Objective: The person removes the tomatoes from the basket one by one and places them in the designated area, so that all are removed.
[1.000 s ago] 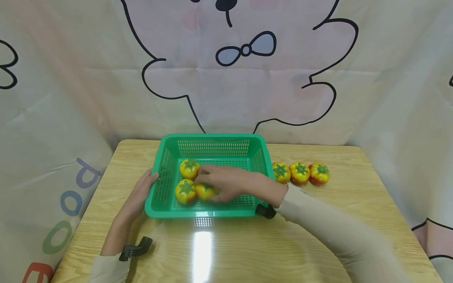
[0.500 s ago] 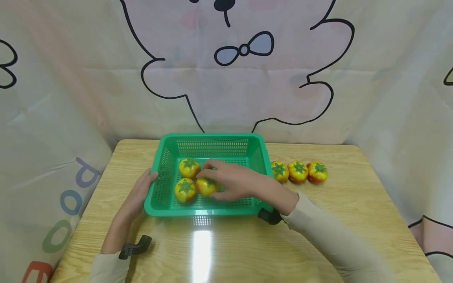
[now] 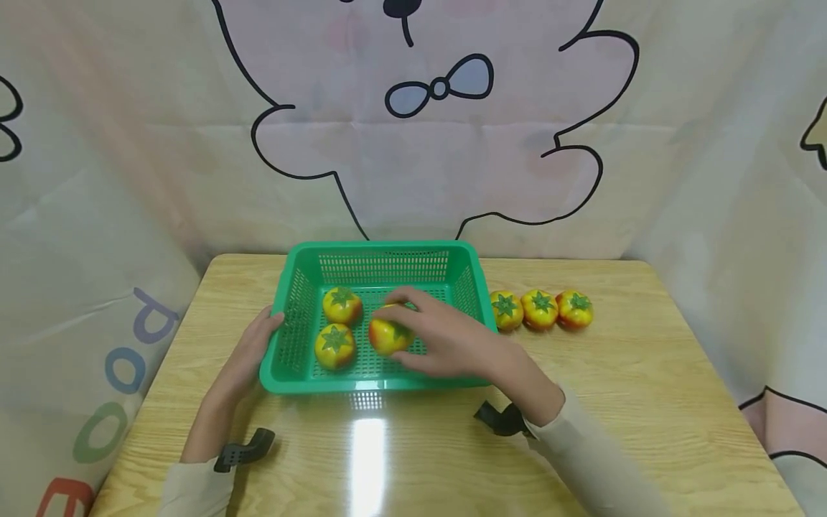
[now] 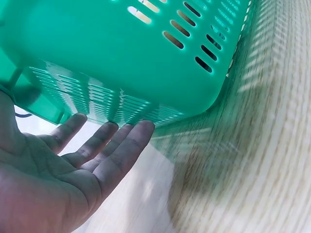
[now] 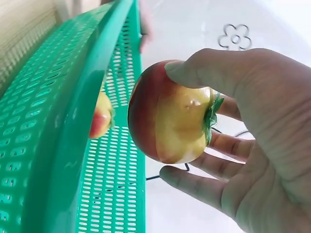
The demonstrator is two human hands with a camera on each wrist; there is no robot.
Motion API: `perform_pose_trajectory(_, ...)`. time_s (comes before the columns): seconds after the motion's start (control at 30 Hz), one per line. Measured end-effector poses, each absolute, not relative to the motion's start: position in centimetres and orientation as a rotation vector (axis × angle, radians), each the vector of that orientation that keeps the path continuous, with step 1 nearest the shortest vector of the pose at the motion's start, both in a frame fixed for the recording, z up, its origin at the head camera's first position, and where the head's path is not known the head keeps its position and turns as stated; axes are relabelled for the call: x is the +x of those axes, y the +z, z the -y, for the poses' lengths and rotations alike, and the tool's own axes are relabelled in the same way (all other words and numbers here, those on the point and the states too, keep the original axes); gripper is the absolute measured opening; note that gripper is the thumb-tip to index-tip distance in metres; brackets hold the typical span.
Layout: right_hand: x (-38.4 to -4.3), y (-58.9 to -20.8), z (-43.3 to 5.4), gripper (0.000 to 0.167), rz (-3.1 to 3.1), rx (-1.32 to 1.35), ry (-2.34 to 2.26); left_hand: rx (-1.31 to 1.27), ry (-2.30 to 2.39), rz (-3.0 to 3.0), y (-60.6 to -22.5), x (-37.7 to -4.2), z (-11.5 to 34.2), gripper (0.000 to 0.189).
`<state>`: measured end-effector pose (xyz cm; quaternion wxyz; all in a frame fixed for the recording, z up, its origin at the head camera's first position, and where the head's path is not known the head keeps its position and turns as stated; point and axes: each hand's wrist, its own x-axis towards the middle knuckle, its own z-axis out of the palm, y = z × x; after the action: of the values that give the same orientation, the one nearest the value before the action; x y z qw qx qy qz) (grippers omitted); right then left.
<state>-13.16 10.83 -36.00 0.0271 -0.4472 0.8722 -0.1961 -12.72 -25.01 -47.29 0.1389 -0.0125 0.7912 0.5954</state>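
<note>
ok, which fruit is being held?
The fruit in the right hand; two others sit untouched in the basket, three more in a row on the table.

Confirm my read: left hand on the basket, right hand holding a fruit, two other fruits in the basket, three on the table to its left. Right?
Not quite: the head view shows the three fruits on the table right of the basket, not left. The rest stands.

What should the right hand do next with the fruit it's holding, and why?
Probably carry the held fruit over the basket's right rim: the right hand has drawn it away from the two fruits still inside, toward the side where three fruits sit in a row on the table.
</note>
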Motion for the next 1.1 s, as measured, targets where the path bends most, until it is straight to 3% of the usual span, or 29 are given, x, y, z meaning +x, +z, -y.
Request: perform_pose_trajectory(1.1,-7.6,-38.4,-19.5,0.067,-3.127,-0.914,-0.92,-0.039,1.741,-2.282,-47.6,-12.5,25.0,0.07)
